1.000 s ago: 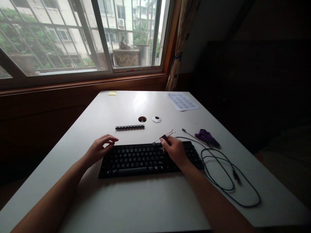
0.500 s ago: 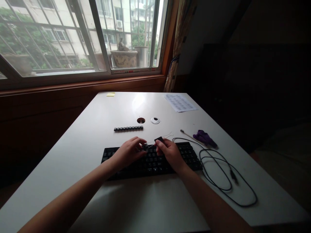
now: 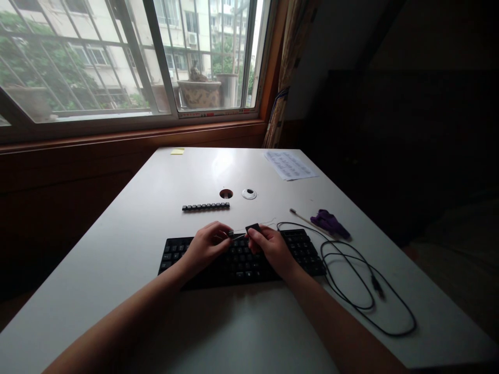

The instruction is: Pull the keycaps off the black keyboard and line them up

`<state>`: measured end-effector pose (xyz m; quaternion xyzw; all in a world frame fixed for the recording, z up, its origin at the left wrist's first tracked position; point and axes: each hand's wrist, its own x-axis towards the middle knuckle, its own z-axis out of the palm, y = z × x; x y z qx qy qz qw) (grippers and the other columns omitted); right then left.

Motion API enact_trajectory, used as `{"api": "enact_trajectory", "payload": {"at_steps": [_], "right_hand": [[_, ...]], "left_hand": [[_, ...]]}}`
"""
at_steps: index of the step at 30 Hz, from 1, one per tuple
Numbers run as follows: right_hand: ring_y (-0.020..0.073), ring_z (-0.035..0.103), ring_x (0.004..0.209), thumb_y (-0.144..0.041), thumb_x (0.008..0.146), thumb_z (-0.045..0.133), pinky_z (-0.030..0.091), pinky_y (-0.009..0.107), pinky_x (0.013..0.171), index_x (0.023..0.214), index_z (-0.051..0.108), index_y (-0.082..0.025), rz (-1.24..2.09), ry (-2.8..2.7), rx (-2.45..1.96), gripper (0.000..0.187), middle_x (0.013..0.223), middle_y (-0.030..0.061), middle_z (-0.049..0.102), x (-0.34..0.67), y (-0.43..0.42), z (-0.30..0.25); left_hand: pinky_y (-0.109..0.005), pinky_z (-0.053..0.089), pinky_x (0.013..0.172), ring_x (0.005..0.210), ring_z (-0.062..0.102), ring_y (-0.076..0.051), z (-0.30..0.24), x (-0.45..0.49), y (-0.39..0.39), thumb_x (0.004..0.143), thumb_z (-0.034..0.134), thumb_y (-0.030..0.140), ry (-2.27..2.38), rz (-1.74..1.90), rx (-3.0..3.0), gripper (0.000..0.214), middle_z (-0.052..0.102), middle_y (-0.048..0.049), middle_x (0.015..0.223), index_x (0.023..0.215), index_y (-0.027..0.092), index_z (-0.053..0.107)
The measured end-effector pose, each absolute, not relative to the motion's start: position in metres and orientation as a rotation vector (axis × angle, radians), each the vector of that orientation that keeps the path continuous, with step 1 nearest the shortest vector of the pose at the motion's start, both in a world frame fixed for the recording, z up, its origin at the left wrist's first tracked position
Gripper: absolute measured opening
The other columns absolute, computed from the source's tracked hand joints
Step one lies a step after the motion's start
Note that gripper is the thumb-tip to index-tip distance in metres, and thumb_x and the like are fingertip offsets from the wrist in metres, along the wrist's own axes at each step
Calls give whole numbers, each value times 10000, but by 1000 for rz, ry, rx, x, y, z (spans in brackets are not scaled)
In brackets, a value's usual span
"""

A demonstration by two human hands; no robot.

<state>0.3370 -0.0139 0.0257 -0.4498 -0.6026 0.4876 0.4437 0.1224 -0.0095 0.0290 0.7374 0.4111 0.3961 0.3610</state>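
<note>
the keyboard lay flat on the tabletop beneath both hands, probably for easy reach. the left hand had its grip pinched on a small key; the right hand clasped the wire tool by its dark handle, likely for steadiness. beyond, loose keys stood lined up, perhaps for order.

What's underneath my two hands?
Your black keyboard lies beneath the left hand and right hand, with keys showing between them and on both sides. The keys directly under the hands are covered, so I can't tell whether any are missing there.
</note>
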Motion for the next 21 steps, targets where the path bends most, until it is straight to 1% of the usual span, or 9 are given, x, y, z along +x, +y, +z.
{"api": "enact_trajectory", "payload": {"at_steps": [5,13,21], "right_hand": [[137,566,591,-448,890,574,468,267,609,770,653,-181,1316,-1486,-1069,303,645,3,628,340,-14,29],[135,567,609,-411,872,625,455,274,649,675,672,-169,1421,-1461,-983,316,640,11,638,345,-14,28],[141,574,616,-396,866,645,456,280,642,748,693,-162,1416,-1434,-1021,267,648,18,645,346,-14,22]], "left_hand": [[-299,525,718,805,657,-185,27,118,-7,859,665,273,1032,963,1829,147,685,-66,898,976,183,664],[-292,496,731,819,623,-187,29,114,-5,848,676,302,983,917,1802,145,677,-63,880,917,175,674],[-315,509,842,902,646,-191,29,112,-4,833,696,312,927,970,1466,229,694,-76,973,982,151,630]]}}
